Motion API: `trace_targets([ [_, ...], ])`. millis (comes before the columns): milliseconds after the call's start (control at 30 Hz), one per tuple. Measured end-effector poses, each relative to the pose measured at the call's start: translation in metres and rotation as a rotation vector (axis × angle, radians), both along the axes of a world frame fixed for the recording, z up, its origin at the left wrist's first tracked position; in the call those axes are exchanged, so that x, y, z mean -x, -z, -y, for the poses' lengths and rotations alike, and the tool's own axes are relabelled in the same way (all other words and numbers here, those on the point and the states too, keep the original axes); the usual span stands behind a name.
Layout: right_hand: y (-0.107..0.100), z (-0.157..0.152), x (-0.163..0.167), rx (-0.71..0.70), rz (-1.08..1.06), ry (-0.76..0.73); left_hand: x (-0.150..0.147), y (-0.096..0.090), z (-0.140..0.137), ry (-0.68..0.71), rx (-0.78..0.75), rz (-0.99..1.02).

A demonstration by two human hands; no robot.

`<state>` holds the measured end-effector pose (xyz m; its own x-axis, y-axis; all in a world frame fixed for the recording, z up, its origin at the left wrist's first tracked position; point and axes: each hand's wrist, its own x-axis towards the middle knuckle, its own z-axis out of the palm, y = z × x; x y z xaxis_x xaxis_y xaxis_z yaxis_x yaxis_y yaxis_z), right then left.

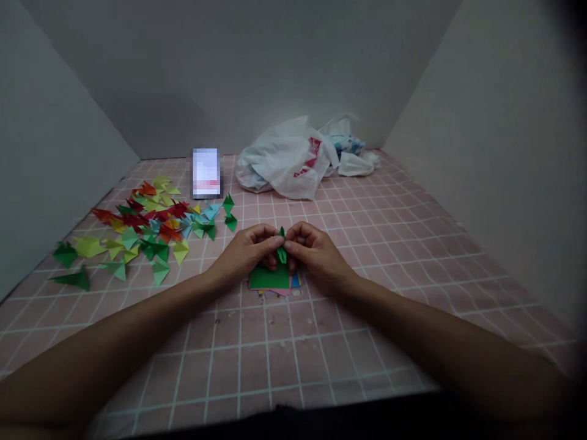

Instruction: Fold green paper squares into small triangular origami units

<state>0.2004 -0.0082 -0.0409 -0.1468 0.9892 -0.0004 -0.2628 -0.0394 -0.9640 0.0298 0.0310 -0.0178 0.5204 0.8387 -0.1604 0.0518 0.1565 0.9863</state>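
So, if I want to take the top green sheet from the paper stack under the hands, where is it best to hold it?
Take the green sheet at its near left corner, coming from the left front. That corner lies bare, while the left hand and right hand hover over its far edge, pinching a small folded green piece. Lift flat paper by an edge, probably with a fingertip pinch.

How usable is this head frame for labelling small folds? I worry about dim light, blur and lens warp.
Head view: light is dim and even, with no glare; corners darken, most at the right edge and bottom. The grid of the pink tiled surface bows, a wide-angle warp. The green folded piece between left hand and right hand is small and soft. A pixelated patch hides one object.
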Motion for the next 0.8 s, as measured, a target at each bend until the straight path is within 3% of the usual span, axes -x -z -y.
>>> trace_targets([
  [800, -0.0008, -0.0002, -0.0009, -0.020, 0.115, 0.039, -0.0003, -0.0078, 0.0014, 0.016, 0.008, -0.085],
])
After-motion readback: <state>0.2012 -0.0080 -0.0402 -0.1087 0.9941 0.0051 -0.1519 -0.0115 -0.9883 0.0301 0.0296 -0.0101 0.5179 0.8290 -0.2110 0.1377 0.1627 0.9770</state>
